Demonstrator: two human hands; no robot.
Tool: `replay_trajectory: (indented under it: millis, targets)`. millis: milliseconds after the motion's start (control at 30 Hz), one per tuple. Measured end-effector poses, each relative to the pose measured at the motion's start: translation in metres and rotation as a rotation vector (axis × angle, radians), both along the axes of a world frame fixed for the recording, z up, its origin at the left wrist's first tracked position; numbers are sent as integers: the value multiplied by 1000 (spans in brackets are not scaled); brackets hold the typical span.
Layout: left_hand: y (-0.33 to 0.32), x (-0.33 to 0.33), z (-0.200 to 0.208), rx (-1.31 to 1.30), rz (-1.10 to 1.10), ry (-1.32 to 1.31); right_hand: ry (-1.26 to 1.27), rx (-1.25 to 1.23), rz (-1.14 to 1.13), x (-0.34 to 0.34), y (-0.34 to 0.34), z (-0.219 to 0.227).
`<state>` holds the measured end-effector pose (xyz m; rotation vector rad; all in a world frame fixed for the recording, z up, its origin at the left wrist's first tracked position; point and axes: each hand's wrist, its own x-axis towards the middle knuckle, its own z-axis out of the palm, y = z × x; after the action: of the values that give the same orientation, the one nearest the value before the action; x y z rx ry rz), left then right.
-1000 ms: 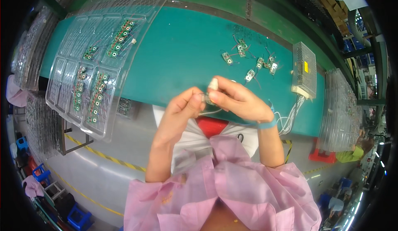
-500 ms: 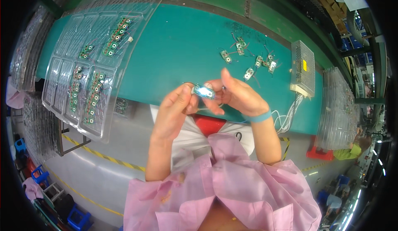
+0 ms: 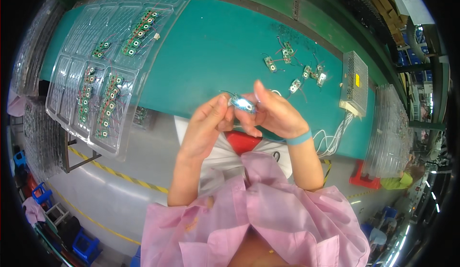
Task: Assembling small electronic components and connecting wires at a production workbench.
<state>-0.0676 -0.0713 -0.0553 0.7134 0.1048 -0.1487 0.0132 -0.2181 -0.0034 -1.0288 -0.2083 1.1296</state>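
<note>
A small circuit board (image 3: 243,104) is held up in front of me over the bench's near edge, tilted, with a bright shine on its face and a thin dark wire at its left end. My left hand (image 3: 207,119) pinches that left end between thumb and fingertips. My right hand (image 3: 280,113) cradles the other end, its fingers curled beneath and behind the board and its thumb raised clear. Exactly how these fingers grip is partly hidden. A blue band (image 3: 299,138) circles my right wrist.
Several wired circuit boards (image 3: 295,86) lie at the right of the green bench (image 3: 201,61). Clear plastic trays (image 3: 67,116) with rows of boards fill the left side. A perforated metal power supply (image 3: 354,82) with white cables (image 3: 330,145) stands at the right, before stacked trays (image 3: 387,133).
The board has shifted slightly right and tilts more, its right end lower. Both hands stay around it. The whole view has turned a little.
</note>
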Motion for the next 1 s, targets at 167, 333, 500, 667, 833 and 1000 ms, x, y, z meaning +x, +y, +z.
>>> replay_trajectory:
  millis: [167, 333, 500, 667, 833, 1000]
  targets:
    - [2, -1, 2, -73, -4, 31, -193, -52, -84, -12, 8, -11]
    - [4, -4, 1, -253, -67, -78, 265, 337, -58, -19, 6, -19]
    - [3, -8, -1, -268, -26, -79, 15, 127, -145, -27, 11, -5]
    - [18, -26, -31, -274, 195, 87, -17, 550, -408, 22, -13, 17]
    - [5, -23, -29, -9, 258, -4, -1017, -818, 45, 15, 27, -6]
    - [8, -15, -10, 223, 318, 75, -1373, -680, 40, 4, 48, -18]
